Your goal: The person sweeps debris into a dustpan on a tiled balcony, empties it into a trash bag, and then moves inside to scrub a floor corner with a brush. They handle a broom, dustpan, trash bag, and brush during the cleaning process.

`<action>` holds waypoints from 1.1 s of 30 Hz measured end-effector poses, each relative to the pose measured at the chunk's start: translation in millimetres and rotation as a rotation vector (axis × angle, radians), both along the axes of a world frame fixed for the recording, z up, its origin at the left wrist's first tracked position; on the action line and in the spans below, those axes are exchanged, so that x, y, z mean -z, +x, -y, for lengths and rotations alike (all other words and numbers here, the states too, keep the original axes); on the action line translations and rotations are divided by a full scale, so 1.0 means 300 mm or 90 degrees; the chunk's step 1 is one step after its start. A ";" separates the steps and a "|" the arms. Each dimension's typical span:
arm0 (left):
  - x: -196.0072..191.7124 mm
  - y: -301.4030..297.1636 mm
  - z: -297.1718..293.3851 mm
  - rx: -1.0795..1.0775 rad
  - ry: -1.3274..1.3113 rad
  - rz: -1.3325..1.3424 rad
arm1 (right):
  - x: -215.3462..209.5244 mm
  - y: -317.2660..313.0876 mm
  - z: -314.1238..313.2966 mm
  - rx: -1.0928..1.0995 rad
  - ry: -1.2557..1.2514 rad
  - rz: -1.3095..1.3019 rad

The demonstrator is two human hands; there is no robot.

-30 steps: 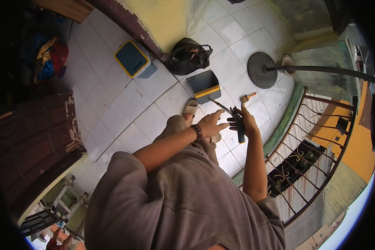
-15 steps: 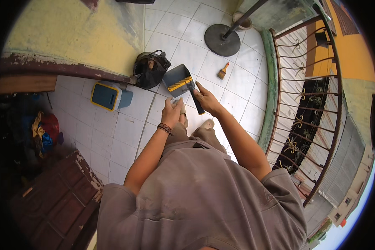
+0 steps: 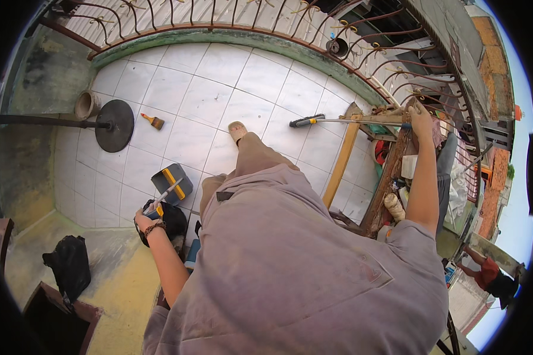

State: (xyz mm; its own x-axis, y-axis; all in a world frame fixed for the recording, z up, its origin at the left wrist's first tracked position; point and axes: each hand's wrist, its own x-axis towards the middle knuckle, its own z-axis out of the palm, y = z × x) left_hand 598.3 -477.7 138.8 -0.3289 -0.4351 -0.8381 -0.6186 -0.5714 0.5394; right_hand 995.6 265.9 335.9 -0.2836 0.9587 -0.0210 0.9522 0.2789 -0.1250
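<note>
My left hand (image 3: 144,220) is closed around the yellow-and-dark grip of a grey dustpan (image 3: 186,187), which has a yellow comb edge and sits on the tiles. Out to the right, my right hand (image 3: 421,121) is closed at the blue end of a long-handled broom (image 3: 355,121). Its dark and yellow head rests on the floor to the right of my foot. A paintbrush (image 3: 154,121) with an orange handle lies on the tiles beyond the dustpan. Under my left hand, a black plastic bag (image 3: 173,222) is partly hidden.
A round black base with a pole (image 3: 115,125) stands at the left beside a pot (image 3: 87,105). A metal railing (image 3: 254,18) curves along the far side. A yellowish plank (image 3: 341,165) and piled clutter are at the right. Another black bag (image 3: 70,266) is by the wall.
The view has turned to the right. My left hand has taken the dustpan's handle, which my right hand was at before. My right hand has moved out to the broom.
</note>
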 end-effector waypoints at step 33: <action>-0.309 0.590 -0.612 0.378 -0.274 -0.041 | 0.294 0.225 -0.372 -0.251 -0.310 0.697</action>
State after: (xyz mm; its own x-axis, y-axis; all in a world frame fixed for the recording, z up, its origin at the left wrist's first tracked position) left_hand 775.3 -294.2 231.4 -0.6547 -0.4543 -0.6042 -0.7172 0.1209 0.6863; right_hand 1063.2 377.5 247.7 -0.1581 0.6400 -0.7519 0.4848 0.7137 0.5056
